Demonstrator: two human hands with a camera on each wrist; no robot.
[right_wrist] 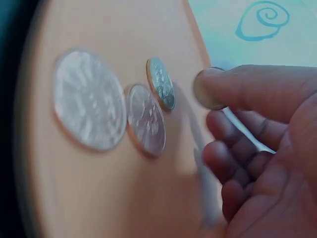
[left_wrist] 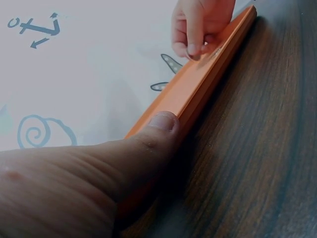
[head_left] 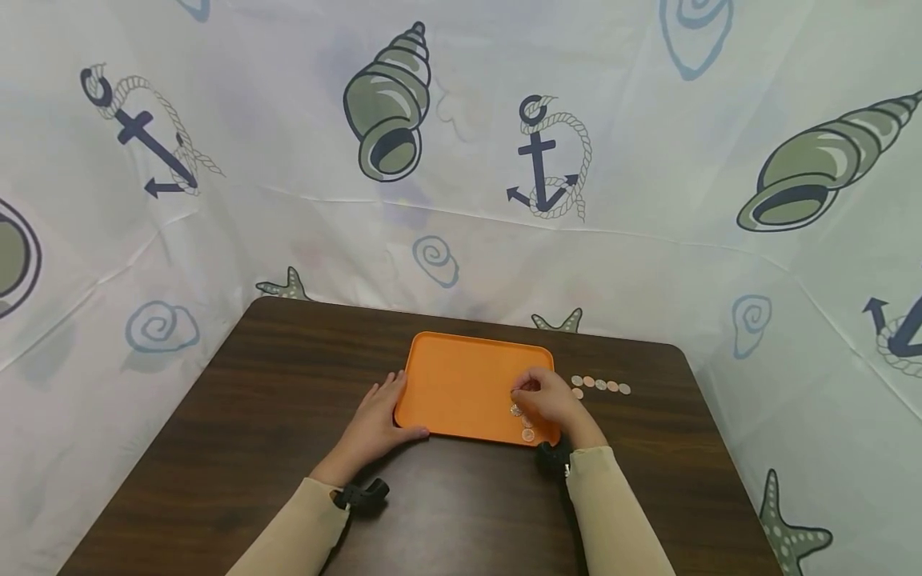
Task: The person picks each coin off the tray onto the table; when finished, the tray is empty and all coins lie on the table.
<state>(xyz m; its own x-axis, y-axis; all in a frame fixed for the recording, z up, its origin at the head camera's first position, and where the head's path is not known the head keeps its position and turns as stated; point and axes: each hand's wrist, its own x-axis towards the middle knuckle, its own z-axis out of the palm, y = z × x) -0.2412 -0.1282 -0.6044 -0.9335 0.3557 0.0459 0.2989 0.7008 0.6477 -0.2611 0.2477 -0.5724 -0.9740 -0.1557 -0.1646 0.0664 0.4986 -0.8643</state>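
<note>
I'm seeing the right hand (head_left: 553, 402) pinching one coin (right_wrist: 203, 94) between thumb and finger above the orange tray (head_left: 461, 384). Three coins (right_wrist: 147, 120) are lying on the tray beneath those fingers; six more coins (head_left: 601, 385) are lying beyond them, rightward, on the table (head_left: 468, 512), perhaps with others hidden. I'm judging the work partway. The left hand (head_left: 370, 428) is steadying the tray, thumb and fingers apart.

In the head view, the row of coins (head_left: 601, 386) right of centre is too small to read, and both sleeves (head_left: 615, 512) run off the bottom. The left wrist view cuts off the left hand (left_wrist: 89, 183) at its left edge and the right hand (left_wrist: 203, 25) at the top. In the right wrist view, the thumb (right_wrist: 267, 90) partly hides the pinched coin (right_wrist: 201, 92), and the tray coins (right_wrist: 146, 120) at left are blurred.
</note>
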